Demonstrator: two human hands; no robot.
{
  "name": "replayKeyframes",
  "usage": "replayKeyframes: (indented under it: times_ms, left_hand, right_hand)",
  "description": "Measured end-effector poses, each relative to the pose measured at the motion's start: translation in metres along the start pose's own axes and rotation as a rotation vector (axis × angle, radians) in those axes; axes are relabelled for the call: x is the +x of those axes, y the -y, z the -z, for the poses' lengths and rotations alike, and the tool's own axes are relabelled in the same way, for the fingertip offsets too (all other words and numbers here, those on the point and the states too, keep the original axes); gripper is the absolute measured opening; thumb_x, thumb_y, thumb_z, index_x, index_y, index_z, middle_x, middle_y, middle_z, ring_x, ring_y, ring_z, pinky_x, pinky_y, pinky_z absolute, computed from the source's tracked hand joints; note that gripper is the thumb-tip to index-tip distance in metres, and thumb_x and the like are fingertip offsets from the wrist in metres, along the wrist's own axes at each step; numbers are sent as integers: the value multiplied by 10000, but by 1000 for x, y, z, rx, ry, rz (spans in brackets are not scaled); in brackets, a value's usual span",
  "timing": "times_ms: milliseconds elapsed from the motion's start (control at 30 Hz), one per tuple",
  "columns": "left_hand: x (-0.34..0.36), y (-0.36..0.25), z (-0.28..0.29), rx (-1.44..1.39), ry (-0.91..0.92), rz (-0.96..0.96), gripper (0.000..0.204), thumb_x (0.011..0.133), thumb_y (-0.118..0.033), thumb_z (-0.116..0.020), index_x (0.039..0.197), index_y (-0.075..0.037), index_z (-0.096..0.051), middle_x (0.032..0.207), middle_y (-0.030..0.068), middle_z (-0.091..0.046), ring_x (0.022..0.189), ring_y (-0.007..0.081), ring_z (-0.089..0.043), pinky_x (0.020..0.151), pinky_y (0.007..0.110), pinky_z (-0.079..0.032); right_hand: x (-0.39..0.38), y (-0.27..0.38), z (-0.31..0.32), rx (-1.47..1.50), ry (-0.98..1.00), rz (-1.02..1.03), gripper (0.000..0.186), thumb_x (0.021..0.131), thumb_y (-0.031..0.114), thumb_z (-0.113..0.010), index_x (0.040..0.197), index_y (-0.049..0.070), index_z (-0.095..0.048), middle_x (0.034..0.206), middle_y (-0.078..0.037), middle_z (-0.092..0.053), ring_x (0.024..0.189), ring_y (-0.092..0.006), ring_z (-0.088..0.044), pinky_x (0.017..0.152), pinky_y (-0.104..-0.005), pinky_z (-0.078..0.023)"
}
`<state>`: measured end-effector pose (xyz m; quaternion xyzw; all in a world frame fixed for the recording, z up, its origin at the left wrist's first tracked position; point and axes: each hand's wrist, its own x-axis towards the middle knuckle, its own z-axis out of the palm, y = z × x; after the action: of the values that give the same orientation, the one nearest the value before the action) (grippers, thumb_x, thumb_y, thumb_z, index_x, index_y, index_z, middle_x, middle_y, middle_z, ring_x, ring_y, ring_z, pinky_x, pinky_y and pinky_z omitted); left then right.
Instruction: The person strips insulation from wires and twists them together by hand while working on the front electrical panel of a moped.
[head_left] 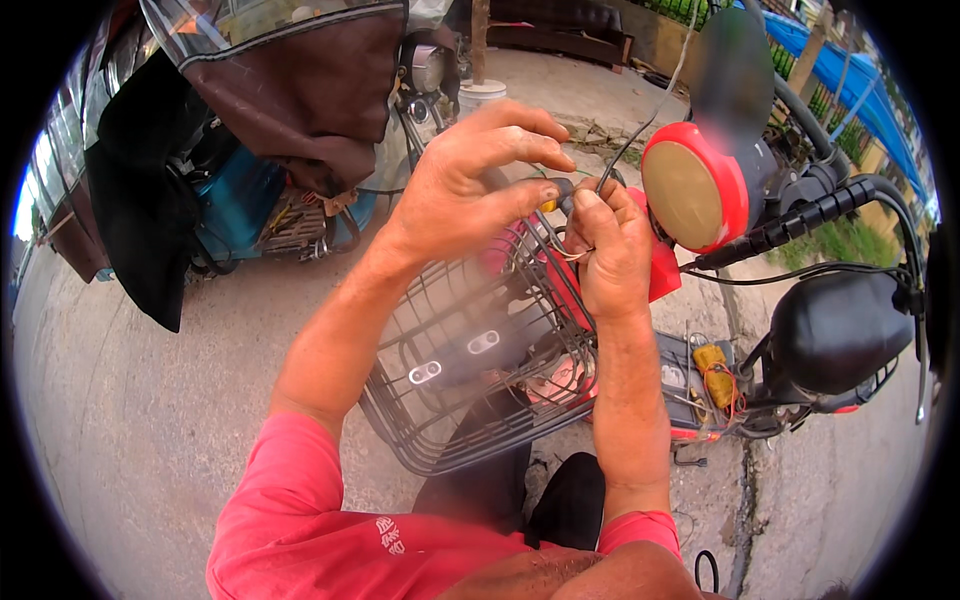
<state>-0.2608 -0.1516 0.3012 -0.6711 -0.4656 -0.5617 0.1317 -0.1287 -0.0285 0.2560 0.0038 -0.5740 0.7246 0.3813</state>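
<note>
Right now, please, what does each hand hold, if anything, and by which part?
The right hand pinches a thin black cable by its lower visible part; the left hand appears empty.

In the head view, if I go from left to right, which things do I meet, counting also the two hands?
Black hanging flap, teal panel, left hand, right hand, red-rimmed round part with a tan face, rounded black seat.

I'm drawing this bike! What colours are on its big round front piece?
Tan face, red rim, best in the head view.
</note>
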Motion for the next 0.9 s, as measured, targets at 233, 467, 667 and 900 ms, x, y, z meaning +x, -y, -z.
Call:
replayKeyframes:
  times_ms: [233,467,667,900]
  left_hand:
    - [-1,1,-4,64,78,139,245,795,-59,-722,1035,-24,-688,1106,75,-635,910,149,-621,780,266,-511]
    - [-4,3,-10,-70,125,247,197,831,-88,-701,1003,6,-677,1086,71,-635,923,130,-618,788,270,-517]
    - [-5,3,-16,-115,83,328,181,827,-79,-690,989,3,-680,1062,61,-643,937,128,-619,831,280,-520]
    - [-5,-1,-16,-128,59,350,149,830,-82,-685,945,11,-683,1050,65,-648,908,123,-621,816,275,-517]
  right_hand:
    - [2,2,2,175,29,-83,98,928,142,-597,954,50,-574,666,64,-386,544,-39,-347,498,-191,-317]
    - [2,0,3,239,72,-72,128,950,139,-575,1019,31,-570,832,36,-583,612,9,-434,510,-157,-326]
    - [2,1,1,209,41,-76,98,943,146,-600,971,54,-580,715,57,-458,563,-18,-385,494,-175,-322]
    - [2,-1,1,184,15,-62,81,943,147,-606,946,71,-578,656,71,-402,538,-31,-363,487,-180,-322]
